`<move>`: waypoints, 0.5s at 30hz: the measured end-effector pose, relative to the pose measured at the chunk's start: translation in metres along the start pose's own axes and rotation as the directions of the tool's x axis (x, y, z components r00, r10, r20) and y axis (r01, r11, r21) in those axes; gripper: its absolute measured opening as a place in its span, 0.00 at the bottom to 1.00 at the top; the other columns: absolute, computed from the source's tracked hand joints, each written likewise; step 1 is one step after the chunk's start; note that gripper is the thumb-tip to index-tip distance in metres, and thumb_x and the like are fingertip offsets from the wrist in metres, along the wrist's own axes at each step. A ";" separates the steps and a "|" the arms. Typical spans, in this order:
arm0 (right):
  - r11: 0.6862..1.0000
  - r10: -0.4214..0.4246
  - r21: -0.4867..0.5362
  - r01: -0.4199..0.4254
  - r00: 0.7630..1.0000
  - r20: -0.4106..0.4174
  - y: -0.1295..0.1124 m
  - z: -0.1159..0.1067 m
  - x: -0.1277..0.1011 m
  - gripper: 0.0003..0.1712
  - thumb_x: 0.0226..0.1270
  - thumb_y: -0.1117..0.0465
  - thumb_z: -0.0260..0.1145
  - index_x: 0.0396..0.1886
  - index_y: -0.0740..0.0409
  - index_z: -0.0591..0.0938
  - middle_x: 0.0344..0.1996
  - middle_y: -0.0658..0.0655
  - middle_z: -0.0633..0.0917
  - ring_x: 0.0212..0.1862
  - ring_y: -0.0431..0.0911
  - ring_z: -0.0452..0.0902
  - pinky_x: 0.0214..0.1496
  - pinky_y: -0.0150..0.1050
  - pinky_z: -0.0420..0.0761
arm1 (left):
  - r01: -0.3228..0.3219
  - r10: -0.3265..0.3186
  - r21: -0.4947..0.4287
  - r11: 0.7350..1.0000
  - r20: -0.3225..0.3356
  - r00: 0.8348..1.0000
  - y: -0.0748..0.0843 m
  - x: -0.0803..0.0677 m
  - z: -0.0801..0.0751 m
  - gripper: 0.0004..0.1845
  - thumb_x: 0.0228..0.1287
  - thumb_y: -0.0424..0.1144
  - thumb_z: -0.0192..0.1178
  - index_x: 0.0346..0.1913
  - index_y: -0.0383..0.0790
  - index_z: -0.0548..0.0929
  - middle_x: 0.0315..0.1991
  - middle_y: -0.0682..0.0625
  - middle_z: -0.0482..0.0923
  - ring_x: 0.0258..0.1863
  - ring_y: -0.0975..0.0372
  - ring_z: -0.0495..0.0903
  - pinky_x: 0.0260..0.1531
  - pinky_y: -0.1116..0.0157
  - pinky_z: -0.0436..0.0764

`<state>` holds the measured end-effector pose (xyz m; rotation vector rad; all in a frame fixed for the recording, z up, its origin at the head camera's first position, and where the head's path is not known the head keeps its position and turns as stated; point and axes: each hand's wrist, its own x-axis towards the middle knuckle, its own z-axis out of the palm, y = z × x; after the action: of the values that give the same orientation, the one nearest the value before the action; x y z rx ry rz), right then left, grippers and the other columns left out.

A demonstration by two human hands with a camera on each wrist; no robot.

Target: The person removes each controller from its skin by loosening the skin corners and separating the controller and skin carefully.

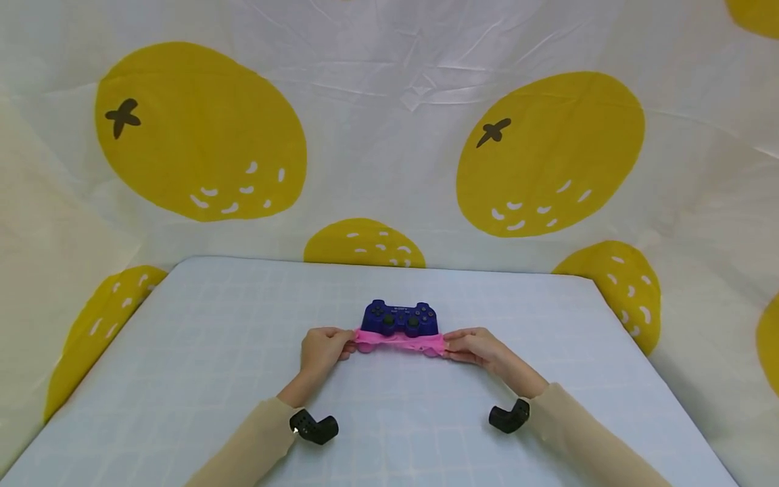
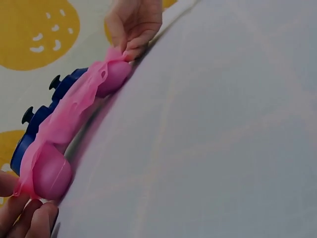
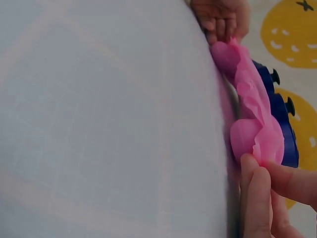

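Observation:
A dark blue game controller (image 1: pixel 399 316) lies on the table, its thumbsticks and buttons facing up. Stretched over its near side and both grips is a pink silicone cover (image 1: pixel 402 341), which looks thin and wrinkled along the middle. My left hand (image 1: pixel 325 348) pinches the cover's left end between thumb and fingers. At the opposite end, my right hand (image 1: pixel 479 348) pinches the cover the same way. Both wrist views show the pink-covered grips (image 2: pixel 52 171) bulging toward me, while the blue body (image 3: pixel 292 144) shows beyond the cover's edge.
The table (image 1: pixel 389 419) has a pale checked cloth. Behind and beside it hangs a whitish sheet (image 1: pixel 377 135) printed with large yellow fruit. A black device is strapped to each wrist, the left one (image 1: pixel 315 428) and the right one (image 1: pixel 510 416).

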<state>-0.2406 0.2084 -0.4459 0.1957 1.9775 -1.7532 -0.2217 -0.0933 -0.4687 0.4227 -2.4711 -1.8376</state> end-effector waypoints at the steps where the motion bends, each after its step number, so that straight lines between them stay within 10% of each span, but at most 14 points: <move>1: 1.000 0.000 0.007 0.000 1.000 0.000 0.000 0.000 0.000 0.26 0.63 0.71 0.62 0.60 0.77 0.71 0.30 0.52 0.87 0.31 0.38 0.85 0.37 0.29 0.83 | 0.000 0.000 0.005 1.000 -0.004 1.000 0.000 0.000 0.000 0.12 0.55 0.39 0.66 0.34 0.32 0.88 0.20 0.47 0.85 0.17 0.68 0.81 0.19 0.74 0.79; 15: 0.952 -0.175 -0.261 0.158 0.984 -0.044 0.000 0.008 -0.010 0.21 0.68 0.59 0.61 0.52 0.71 0.79 0.36 0.56 0.88 0.37 0.39 0.83 0.41 0.33 0.84 | -0.087 0.089 -0.031 0.996 0.084 0.993 0.003 0.003 0.001 0.11 0.61 0.42 0.65 0.37 0.35 0.81 0.29 0.47 0.84 0.24 0.66 0.80 0.25 0.70 0.82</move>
<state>-0.2296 0.2032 -0.4416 -0.0012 2.3051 -1.5847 -0.2256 -0.0920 -0.4667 0.2352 -2.4716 -1.8900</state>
